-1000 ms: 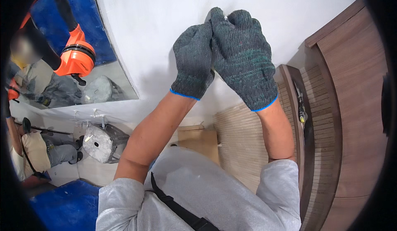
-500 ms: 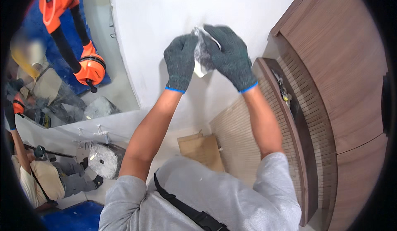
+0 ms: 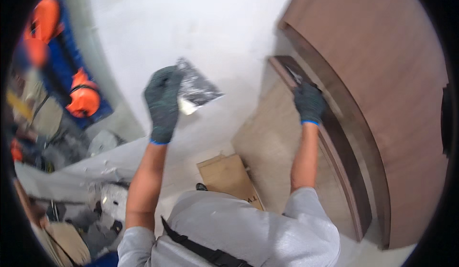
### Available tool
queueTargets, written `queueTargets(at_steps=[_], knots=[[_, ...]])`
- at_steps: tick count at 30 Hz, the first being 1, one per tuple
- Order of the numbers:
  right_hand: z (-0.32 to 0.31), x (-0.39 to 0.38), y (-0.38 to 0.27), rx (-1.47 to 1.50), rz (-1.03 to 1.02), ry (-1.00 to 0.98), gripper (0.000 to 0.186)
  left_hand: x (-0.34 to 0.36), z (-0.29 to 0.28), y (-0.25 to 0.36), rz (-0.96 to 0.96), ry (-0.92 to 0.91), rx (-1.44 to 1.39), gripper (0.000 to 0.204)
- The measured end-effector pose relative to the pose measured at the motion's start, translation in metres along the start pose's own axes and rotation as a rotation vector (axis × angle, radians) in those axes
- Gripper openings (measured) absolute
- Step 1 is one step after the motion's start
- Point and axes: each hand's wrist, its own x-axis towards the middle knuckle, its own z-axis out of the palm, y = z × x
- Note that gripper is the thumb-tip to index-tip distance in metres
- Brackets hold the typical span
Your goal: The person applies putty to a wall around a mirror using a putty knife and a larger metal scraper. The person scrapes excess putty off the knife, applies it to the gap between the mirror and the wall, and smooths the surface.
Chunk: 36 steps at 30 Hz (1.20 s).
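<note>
Pinching, with curled fingers of left hand [image 3: 163,105], one edge of shiny packet [image 3: 198,87], near eleven o'clock on the view. Held by that edge alone, presumably to free the other hand. Spread toward three o'clock from the grip, in front of white wall [image 3: 215,23]; touching it or apart, cannot tell.

Stretched out at half past two with right hand [image 3: 309,103], fingers at or beside metallic tool [image 3: 293,74]; too blurred to tell gripping from mere contact. Laid along narrow ledge [image 3: 345,159], running from one o'clock to four; probably put there to stay level and within arm's reach. Covered on both sides by dark knit gloves [image 3: 162,116], likely against scrapes.

Farther out: at two o'clock, brown panel [image 3: 382,66], just beyond the ledge. At six, flat cardboard [image 3: 227,173], apparently low and out of the way. At eight, co-worker [image 3: 71,240], well apart.
</note>
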Motion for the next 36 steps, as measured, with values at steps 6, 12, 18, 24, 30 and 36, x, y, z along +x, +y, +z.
queueTargets(at_steps=[6, 12, 18, 24, 30, 36], knots=[[0.013, 0.009, 0.009, 0.157, 0.080, -0.059, 0.034, -0.015, 0.001, -0.037, -0.352, -0.118, -0.193, 0.015], [0.030, 0.006, 0.049, 0.094, -0.006, 0.003, 0.035, -0.047, 0.006, -0.088, -0.824, -0.249, -0.596, 0.024], [0.006, -0.048, 0.011, 0.661, 0.060, 0.359, 0.029, -0.011, 0.015, -0.035, -0.382, -0.150, -0.331, 0.030], [0.056, -0.115, -0.074, 2.366, 0.536, -0.390, 0.034, 0.074, 0.016, 0.033, 0.283, -0.150, 0.370, 0.030], [0.021, -0.096, -0.156, 2.336, 0.025, -0.613, 0.025, 0.147, 0.032, 0.102, 0.597, -0.127, 0.736, 0.022], [0.005, -0.042, -0.206, 1.735, -0.235, -0.189, 0.023, 0.165, 0.025, 0.102, 0.699, 0.009, 0.844, 0.019]])
